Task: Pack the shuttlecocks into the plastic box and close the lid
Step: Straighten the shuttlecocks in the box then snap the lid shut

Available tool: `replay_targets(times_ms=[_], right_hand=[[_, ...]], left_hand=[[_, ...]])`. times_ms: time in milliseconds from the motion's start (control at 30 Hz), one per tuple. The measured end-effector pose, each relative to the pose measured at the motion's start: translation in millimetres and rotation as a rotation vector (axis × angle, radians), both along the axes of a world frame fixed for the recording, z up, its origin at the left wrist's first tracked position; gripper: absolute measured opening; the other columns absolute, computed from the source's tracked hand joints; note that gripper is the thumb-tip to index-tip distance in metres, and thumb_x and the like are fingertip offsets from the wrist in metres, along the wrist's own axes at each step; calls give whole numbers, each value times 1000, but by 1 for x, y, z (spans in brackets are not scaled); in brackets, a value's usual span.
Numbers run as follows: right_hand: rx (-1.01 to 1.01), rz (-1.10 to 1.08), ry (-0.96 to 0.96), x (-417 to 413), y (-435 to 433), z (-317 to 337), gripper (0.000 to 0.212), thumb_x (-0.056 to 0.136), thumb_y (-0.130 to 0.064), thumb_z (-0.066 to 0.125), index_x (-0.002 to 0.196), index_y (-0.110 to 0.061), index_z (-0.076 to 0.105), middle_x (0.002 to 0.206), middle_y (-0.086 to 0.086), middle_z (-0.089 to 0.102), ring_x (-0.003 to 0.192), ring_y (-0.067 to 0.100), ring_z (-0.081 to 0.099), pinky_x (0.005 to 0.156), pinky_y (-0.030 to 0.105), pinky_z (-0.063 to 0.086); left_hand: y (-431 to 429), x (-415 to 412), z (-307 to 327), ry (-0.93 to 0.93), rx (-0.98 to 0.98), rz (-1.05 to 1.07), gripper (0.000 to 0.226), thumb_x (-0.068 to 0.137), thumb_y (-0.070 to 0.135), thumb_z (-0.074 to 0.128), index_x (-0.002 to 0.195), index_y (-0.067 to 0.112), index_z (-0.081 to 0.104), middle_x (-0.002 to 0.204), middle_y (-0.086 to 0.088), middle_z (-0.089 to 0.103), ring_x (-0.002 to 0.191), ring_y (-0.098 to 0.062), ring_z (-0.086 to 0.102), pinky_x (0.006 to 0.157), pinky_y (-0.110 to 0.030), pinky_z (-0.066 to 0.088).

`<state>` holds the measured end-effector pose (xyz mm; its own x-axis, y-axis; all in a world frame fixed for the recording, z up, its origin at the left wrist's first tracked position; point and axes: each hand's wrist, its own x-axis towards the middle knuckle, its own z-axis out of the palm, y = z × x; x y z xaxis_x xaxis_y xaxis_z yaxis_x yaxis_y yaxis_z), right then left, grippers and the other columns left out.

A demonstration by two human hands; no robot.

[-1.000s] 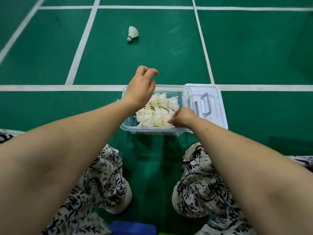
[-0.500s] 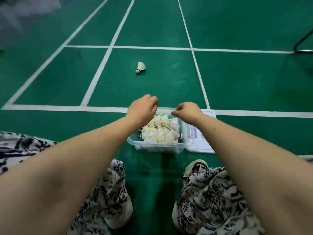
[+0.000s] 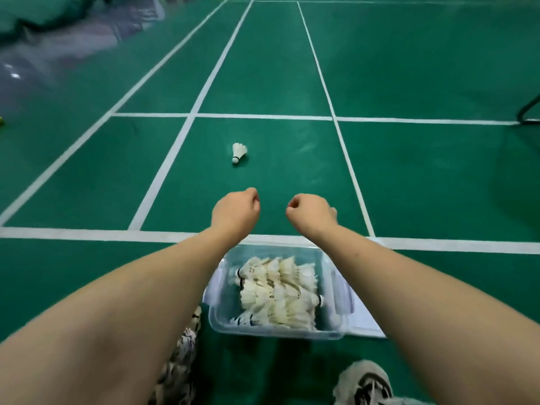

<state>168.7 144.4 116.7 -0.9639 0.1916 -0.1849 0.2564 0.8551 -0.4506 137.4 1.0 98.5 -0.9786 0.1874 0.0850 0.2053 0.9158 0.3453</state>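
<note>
A clear plastic box (image 3: 277,334) stands on the green court floor between my forearms, with no lid on it. Several white shuttlecocks (image 3: 277,293) lie stacked on their sides inside it. The white lid (image 3: 363,325) lies flat on the floor against the box's right side, partly hidden by my right arm. One loose shuttlecock (image 3: 239,153) lies on the floor farther ahead. My left hand (image 3: 235,213) and my right hand (image 3: 311,213) are held out beyond the box, side by side above the floor. Both have curled fingers and hold nothing.
White court lines (image 3: 87,233) cross the green floor. A dark metal frame (image 3: 529,112) stands at the right edge, and grey sheeting (image 3: 58,45) lies at the far left. My patterned trouser leg (image 3: 181,355) and shoe (image 3: 362,381) are just in front of the box.
Both hands have come up out of the box and moved forward past its far rim. The view has tilted up, so more of the court shows.
</note>
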Motion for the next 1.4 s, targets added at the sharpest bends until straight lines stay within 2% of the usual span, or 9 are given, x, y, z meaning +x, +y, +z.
replay_targets(times_ms=[333, 600, 833, 967, 1100, 1267, 1333, 1400], right_hand=[[-23, 23, -34, -186, 5, -84, 29, 89, -24, 45, 113, -24, 60, 115, 4, 66, 114, 25, 57, 95, 37, 32], [-35, -46, -75, -262, 25, -110, 42, 88, -30, 51, 130, -25, 47, 135, 3, 49, 129, 25, 40, 104, 40, 30], [-11, -105, -132, -305, 28, -123, 46, 88, -29, 50, 133, -23, 45, 136, 5, 49, 129, 26, 41, 106, 39, 30], [25, -120, -150, -325, 26, -135, 59, 88, -31, 50, 143, -21, 33, 147, 3, 39, 137, 23, 34, 114, 39, 25], [15, -129, -140, -337, 11, -145, 68, 89, -36, 51, 148, -23, 22, 157, 1, 22, 145, 21, 18, 119, 41, 18], [26, -94, -136, -339, -3, -153, 69, 89, -40, 50, 149, -25, 20, 158, -1, 17, 146, 20, 14, 118, 39, 15], [15, -106, -133, -338, -6, -155, 69, 89, -41, 51, 149, -26, 20, 158, -1, 16, 145, 20, 14, 118, 39, 15], [-3, -116, -127, -338, -10, -155, 69, 89, -42, 51, 149, -27, 19, 158, -2, 15, 146, 20, 12, 118, 39, 14]], left_hand=[[45, -197, -86, -15, -46, 104, 22, 92, 22, 37, 98, 12, 56, 97, -16, 67, 90, -36, 59, 67, -33, 39], [46, -267, -126, -73, -95, 107, 21, 92, 21, 37, 98, 12, 55, 97, -15, 66, 91, -34, 58, 68, -32, 32], [43, -349, -141, -63, -195, -46, 23, 92, 20, 36, 104, 11, 53, 104, -14, 63, 93, -36, 58, 69, -34, 35], [24, -400, -156, -90, -289, -87, 34, 90, 23, 43, 122, 11, 44, 122, -15, 46, 107, -36, 48, 81, -41, 41], [10, -439, -175, -170, -216, -7, 59, 84, 32, 59, 134, 20, 31, 139, -14, 28, 116, -40, 40, 93, -50, 40], [-1, -474, -198, -278, -184, 20, 89, 81, 41, 66, 146, 34, 6, 156, -10, -1, 130, -45, 29, 104, -55, 33], [-2, -485, -205, -310, -168, 30, 94, 78, 41, 69, 146, 35, 4, 156, -10, -5, 129, -48, 32, 105, -55, 34], [-1, -492, -210, -353, -135, 31, 92, 77, 38, 72, 145, 32, 9, 154, -13, -1, 120, -50, 42, 102, -53, 39]])
